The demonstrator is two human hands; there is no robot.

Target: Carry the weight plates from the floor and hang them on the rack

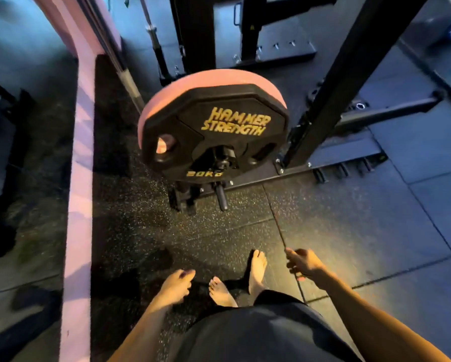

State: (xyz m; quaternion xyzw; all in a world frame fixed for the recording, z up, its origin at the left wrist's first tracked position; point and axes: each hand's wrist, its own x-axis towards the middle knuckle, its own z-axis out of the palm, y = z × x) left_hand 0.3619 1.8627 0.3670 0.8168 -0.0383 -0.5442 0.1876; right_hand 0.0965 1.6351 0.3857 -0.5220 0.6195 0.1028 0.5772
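A black 20 kg weight plate with yellow "Hammer Strength" lettering hangs on a storage peg of the black rack. Behind it on the same peg sits a larger pink plate. A bare lower peg sticks out under the plates. My left hand hangs low by my left leg, fingers loosely curled, holding nothing. My right hand is low at my right side, fingers loosely curled and empty. Both hands are well short of the plates.
My bare feet stand on the speckled black rubber floor. A pink ledge runs along the left. A barbell leans beside the rack. Several short pegs line the rack base at right.
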